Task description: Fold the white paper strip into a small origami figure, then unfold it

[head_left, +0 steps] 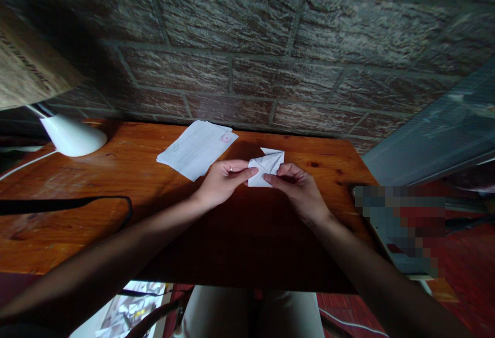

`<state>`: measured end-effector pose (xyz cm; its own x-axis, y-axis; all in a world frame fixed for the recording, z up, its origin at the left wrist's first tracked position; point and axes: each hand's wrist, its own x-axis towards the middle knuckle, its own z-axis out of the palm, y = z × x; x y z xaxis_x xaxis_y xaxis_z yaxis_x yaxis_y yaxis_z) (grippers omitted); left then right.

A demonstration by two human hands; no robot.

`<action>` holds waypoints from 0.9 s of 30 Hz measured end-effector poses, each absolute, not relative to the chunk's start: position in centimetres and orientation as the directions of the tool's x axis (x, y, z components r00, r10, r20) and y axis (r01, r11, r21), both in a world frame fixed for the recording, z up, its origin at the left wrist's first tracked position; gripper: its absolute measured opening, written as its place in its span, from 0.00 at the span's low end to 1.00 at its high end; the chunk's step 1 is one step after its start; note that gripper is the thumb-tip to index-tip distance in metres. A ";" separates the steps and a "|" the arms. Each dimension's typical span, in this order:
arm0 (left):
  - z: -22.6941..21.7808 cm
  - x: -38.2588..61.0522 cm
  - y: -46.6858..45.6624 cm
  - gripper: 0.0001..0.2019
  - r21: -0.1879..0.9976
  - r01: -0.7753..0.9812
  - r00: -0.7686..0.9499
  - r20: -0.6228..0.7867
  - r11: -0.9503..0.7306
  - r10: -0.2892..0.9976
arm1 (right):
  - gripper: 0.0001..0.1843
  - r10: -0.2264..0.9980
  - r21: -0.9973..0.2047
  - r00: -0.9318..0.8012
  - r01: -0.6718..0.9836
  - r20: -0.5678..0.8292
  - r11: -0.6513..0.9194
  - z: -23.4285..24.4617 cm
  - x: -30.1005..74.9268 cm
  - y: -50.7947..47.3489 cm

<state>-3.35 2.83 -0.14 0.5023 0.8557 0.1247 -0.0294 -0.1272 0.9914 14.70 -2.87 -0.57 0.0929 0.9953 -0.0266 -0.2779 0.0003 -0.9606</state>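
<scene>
A piece of white paper point(266, 165), folded into a small flat shape with a pointed flap at its top, is held above the wooden table. My left hand point(228, 178) pinches its left side, thumb lying on the front face and fingers behind. On the right, my right hand point(299, 188) grips the lower right edge, its thumb pressed to the front. Crease lines run across the folded paper. To the left of my hands lies a small stack of printed sheets point(195, 149) with a red round stamp on the top one.
A white-based lamp point(73, 134) stands at the table's left, by a black strap point(65, 205). A stone-block wall point(232, 44) rises behind the wooden table point(320, 155). A pixelated object point(402, 229) is at the right edge. Below left, a box holds folded papers point(133, 307).
</scene>
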 end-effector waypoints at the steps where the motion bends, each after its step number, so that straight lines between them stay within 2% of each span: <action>1: -0.1 -3.4 2.8 0.13 0.990 -0.033 0.502 0.135 -0.137 0.854 | 0.18 0.995 -0.960 0.087 -0.280 -0.045 -0.019 -0.5 14.7 -2.9; 5: 0.0 -3.4 2.9 0.12 0.984 -0.054 0.482 0.176 -0.172 0.858 | 0.19 0.987 -0.944 0.051 -0.305 -0.151 -0.129 -0.1 14.9 -2.9; 7: 0.0 -3.4 2.9 0.12 0.984 -0.061 0.489 0.176 -0.168 0.854 | 0.21 0.986 -0.945 0.049 -0.295 -0.163 -0.141 0.0 15.1 -2.9; 12: 0.0 -3.4 3.0 0.12 0.990 -0.046 0.523 0.140 -0.136 0.841 | 0.21 0.993 -0.970 0.056 -0.227 -0.107 -0.092 0.0 15.1 -3.0; 19: 0.2 -3.4 2.8 0.14 0.996 -0.044 0.496 0.092 -0.080 0.864 | 0.20 0.995 -0.975 0.062 -0.215 -0.075 -0.060 -0.3 14.8 -3.0; 27: 0.5 -3.3 2.6 0.15 0.996 -0.041 0.487 0.086 -0.075 0.869 | 0.18 0.999 -0.989 0.050 -0.151 0.000 0.008 -0.1 14.7 -3.2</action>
<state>-3.25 2.60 0.50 0.4871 0.8691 0.0857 -0.0413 -0.0751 0.9963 14.74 -3.21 -0.11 0.0499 0.9988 0.0005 -0.1506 0.0080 -0.9886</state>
